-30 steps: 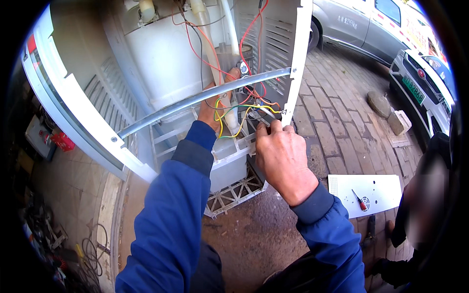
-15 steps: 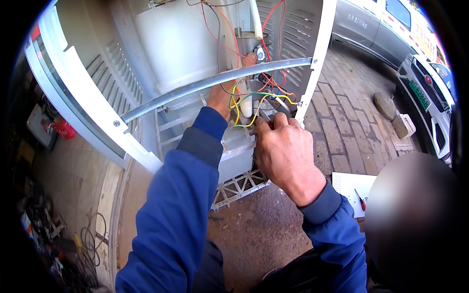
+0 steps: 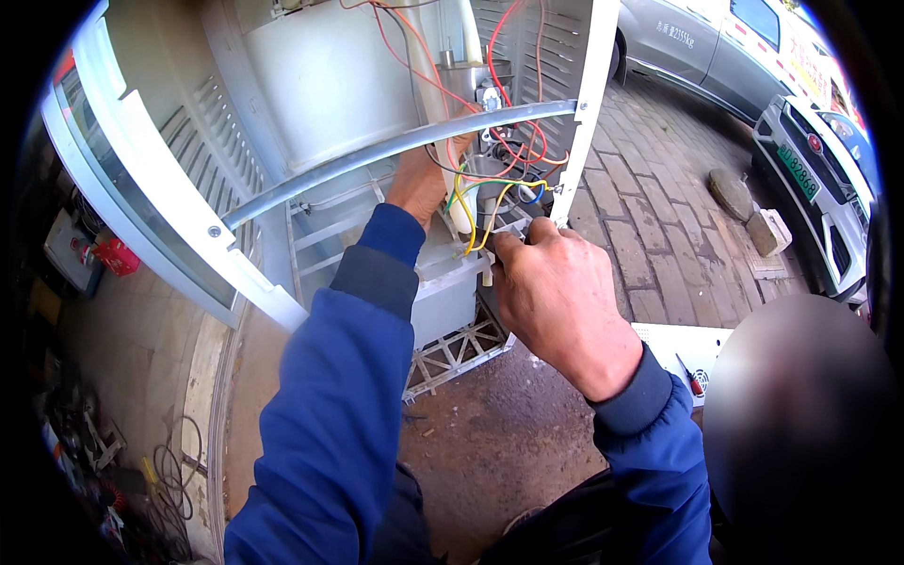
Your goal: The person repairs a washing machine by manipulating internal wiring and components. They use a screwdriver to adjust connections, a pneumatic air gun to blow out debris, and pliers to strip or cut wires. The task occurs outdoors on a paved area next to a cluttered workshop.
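My left hand reaches under the curved metal crossbar into an open white metal cabinet. Its fingers are mostly hidden behind the bar and wires, close to a grey metal cylinder. At the cabinet's front right corner, my right hand is closed, thumb and fingers pinched low beside the post. What it grips is hidden. Loose yellow and green wires hang between the hands, in front of a white tube end. Red wires loop above and across the bar.
A plastic lattice base juts out below the cabinet. To the right lies a white perforated panel with a red-handled screwdriver on it. A blurred rounded shape fills the lower right. Beyond are a stone and vehicles.
The cabinet sits slightly further left in view. My left fingers, which showed above the crossbar, have dropped to about its level. My right hand stays closed at the corner.
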Action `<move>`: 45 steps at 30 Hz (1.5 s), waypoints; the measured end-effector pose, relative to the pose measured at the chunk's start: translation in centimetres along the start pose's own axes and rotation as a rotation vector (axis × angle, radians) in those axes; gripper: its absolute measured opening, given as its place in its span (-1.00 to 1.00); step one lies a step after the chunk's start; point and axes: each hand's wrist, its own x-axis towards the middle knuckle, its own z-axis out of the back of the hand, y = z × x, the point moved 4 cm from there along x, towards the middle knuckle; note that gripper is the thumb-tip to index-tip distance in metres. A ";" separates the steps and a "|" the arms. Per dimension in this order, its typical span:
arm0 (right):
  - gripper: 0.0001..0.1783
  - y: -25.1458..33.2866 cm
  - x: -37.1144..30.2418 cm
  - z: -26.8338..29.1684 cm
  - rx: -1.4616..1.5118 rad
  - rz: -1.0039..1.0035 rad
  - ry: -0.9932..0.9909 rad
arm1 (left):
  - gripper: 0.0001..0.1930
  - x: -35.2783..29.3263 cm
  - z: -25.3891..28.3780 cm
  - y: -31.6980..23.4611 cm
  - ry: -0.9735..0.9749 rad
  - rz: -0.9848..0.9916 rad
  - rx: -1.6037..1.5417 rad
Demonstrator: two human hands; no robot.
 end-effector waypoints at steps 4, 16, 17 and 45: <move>-0.83 -1.0 -1.6 1.8 0.077 -0.041 0.035 | -0.48 -0.3 -0.2 -0.3 -0.021 0.039 -0.049; -0.80 -2.4 -5.4 4.1 0.231 -0.098 0.040 | -0.58 -1.5 1.2 0.2 -0.067 0.169 -0.303; -0.80 -2.3 -5.7 4.0 0.246 -0.109 0.046 | -0.60 -1.7 1.4 0.1 -0.107 0.135 -0.231; -0.79 -3.2 -8.6 1.0 0.276 -0.161 0.065 | -0.71 -3.7 1.9 -3.3 -0.273 0.163 -0.092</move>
